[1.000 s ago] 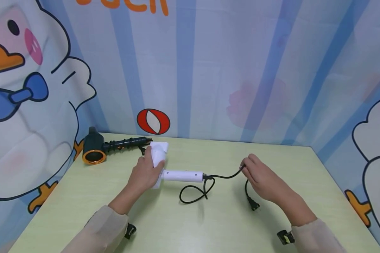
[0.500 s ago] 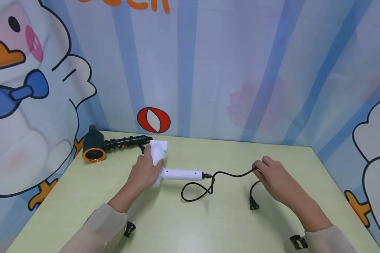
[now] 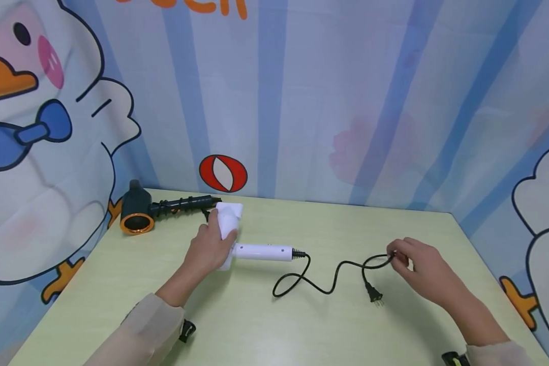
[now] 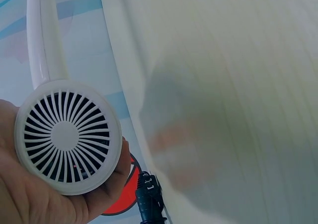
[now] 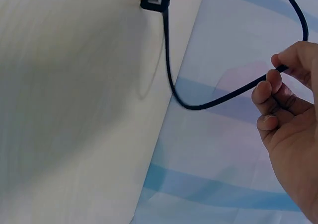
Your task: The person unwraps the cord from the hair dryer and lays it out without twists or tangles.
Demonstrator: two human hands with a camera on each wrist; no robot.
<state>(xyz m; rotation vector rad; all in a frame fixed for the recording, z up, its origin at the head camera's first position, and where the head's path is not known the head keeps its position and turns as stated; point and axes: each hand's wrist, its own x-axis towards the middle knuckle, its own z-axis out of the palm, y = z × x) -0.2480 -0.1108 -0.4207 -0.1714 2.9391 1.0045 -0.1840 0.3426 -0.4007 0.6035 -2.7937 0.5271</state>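
Observation:
A white hair dryer (image 3: pixel 263 252) is gripped around its head by my left hand (image 3: pixel 209 249), with the handle pointing right. In the left wrist view the round slotted vent (image 4: pixel 65 136) faces the camera, and fingers curl round the rim. From the handle's end a black power cord (image 3: pixel 304 278) runs right in a loose loop. My right hand (image 3: pixel 425 267) pinches this cord between thumb and fingertips, as the right wrist view also shows. The cord's two-pin plug (image 3: pixel 373 293) dangles left of that hand.
A dark hair dryer (image 3: pixel 137 211) with an orange-rimmed nozzle lies at the back left, its cord wound round its handle. The pale table (image 3: pixel 274 330) ends at a striped cartoon curtain (image 3: pixel 297 101) behind.
My right hand has moved right and a little toward me, drawing the cord along. The plug has shifted slightly right, and the cord's loop has changed shape. My left hand has stayed put.

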